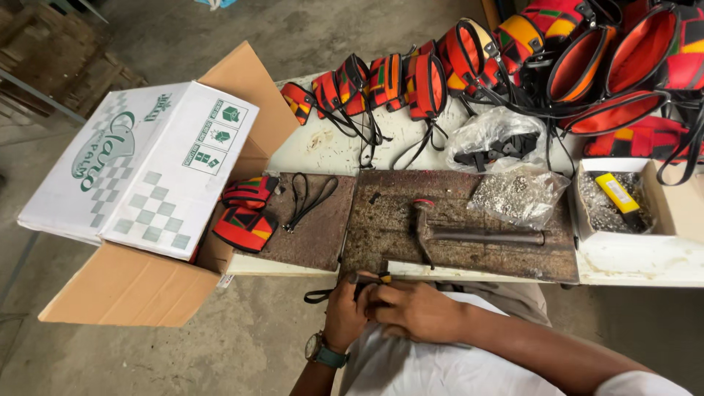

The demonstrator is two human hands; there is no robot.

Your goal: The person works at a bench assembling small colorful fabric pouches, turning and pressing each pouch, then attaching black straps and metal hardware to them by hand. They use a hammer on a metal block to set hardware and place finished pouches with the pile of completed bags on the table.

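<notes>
Both hands meet at the near counter (638,264) edge: the left hand (345,312) and right hand (411,308) are pinched together on a small black strap piece (323,295), its tail dangling left. It's held off the counter's edge, so a slack pinch could drop it to the floor; the hammer (440,231) lies just beyond.
</notes>
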